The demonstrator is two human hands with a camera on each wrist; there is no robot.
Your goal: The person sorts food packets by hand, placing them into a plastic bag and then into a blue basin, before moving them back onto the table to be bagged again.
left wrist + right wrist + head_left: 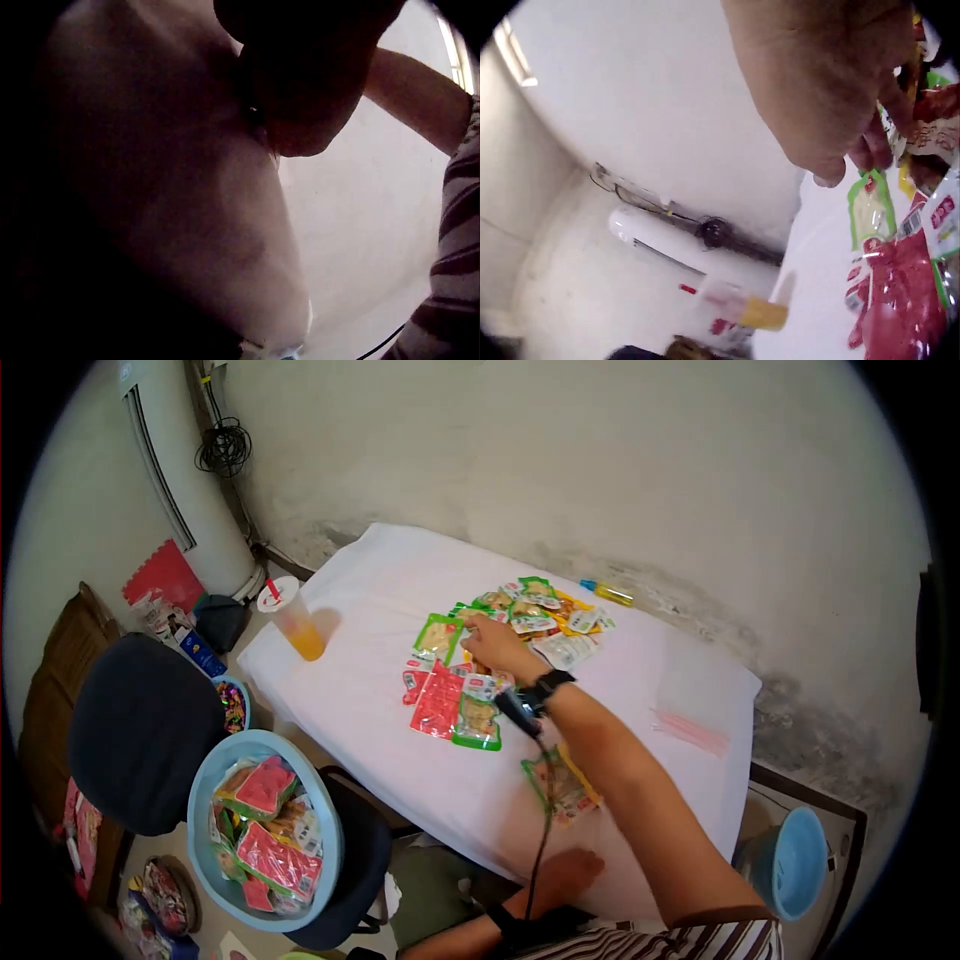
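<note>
My right hand (495,645) reaches over a spread of snack packets on the white-covered table. Its fingertips are right at the top of a green-edged packet (871,206); the thumb tip stands apart from the fingers in the right wrist view. Nearer me lie a red packet (437,702) and another green-edged packet (477,722). A pile of yellow and green packets (535,603) lies beyond the hand. My left hand (570,873) rests loosely at the table's near edge, holding nothing visible. Close by, partly behind the right forearm, is a clear-fronted packet (565,785).
A lidded cup of orange drink (298,622) stands at the table's left edge. The blue basin (195,820) beside the table holds several packets. A blue-and-yellow bottle (608,592) lies by the wall, and pinkish strips (690,731) lie at the right. A blue bucket (800,860) stands on the floor.
</note>
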